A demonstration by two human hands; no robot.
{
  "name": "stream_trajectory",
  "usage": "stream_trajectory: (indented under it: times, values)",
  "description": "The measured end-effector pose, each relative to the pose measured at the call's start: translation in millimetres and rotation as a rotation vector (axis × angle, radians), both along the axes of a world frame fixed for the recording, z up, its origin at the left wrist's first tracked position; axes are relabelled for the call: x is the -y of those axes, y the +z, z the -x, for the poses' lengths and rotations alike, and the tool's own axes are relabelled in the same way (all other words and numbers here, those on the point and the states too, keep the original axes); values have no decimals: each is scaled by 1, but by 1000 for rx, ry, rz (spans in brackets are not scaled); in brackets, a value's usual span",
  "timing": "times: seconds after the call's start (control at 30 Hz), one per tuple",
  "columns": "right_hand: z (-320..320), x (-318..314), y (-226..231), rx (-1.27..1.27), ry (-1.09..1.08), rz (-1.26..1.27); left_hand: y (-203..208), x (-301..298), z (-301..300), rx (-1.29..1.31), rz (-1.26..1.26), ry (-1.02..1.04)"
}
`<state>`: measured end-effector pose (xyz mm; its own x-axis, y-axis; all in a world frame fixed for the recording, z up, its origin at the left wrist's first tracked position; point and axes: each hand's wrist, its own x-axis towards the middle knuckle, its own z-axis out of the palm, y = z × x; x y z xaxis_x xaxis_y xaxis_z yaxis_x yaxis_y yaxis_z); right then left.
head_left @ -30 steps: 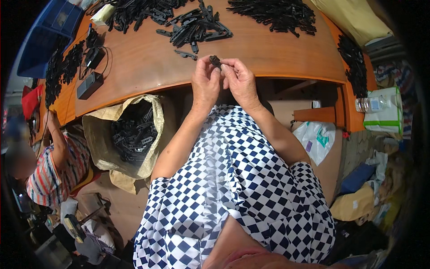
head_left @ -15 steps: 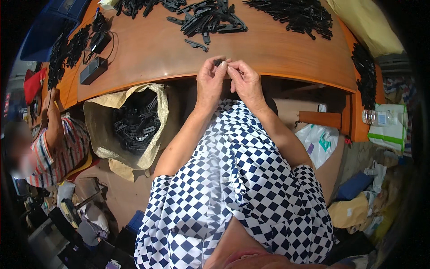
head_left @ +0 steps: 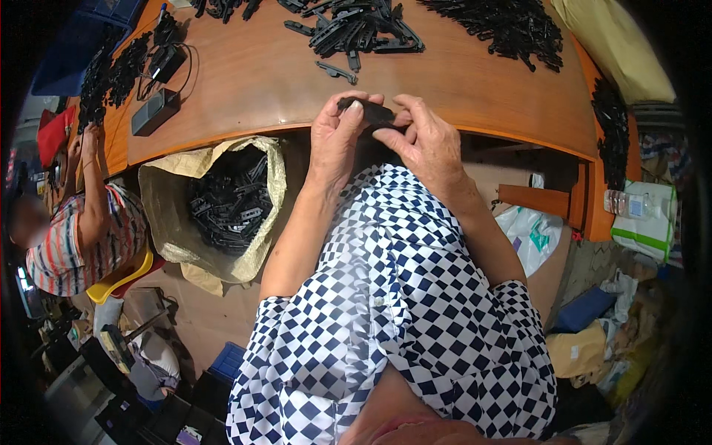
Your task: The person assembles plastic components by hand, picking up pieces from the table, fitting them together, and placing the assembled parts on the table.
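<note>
Just off the front edge of the table, both my hands are at one dark, elongated black part [head_left: 376,114]. My left hand [head_left: 334,141] is closed on its left end, thumb on top. The fingers of my right hand [head_left: 432,147] curl around the other end, with the thumb lower and apart from the index finger. My fingers cover both ends, so its exact kind cannot be made out. Beyond my hands, a single slim black plastic piece [head_left: 337,72] lies on the table [head_left: 245,81], in front of a loose pile of similar pieces [head_left: 356,31].
An open woven sack [head_left: 159,215] of black pieces stands left below the table edge. More black pieces [head_left: 512,33] lie far right. A black box with a cable [head_left: 156,111] sits on the left. A co-worker in a striped shirt [head_left: 89,230] works at far left.
My hands have moved apart, the right one shifting right and its fingers opening somewhat. The black part, mostly hidden before, now shows between them. The view has shifted slightly.
</note>
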<state>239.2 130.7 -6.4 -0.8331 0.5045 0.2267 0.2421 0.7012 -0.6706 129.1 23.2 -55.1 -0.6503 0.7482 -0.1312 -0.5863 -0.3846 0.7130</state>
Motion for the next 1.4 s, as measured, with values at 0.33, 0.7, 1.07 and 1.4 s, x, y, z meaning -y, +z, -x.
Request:
stream_trajectory:
  times: [0.33,0.7,1.07,1.4]
  values:
    - [16,6,-3,-116,84,481,2,1,5,119,-236,-118]
    - [17,6,-13,-130,120,226,-1,1,-9,193,-201,-56]
    - [-9,-8,-8,161,275,655,19,17,7,1,114,52]
    - [-101,-197,-9,59,-405,-302,55,-12,66,-1808,1003,-254]
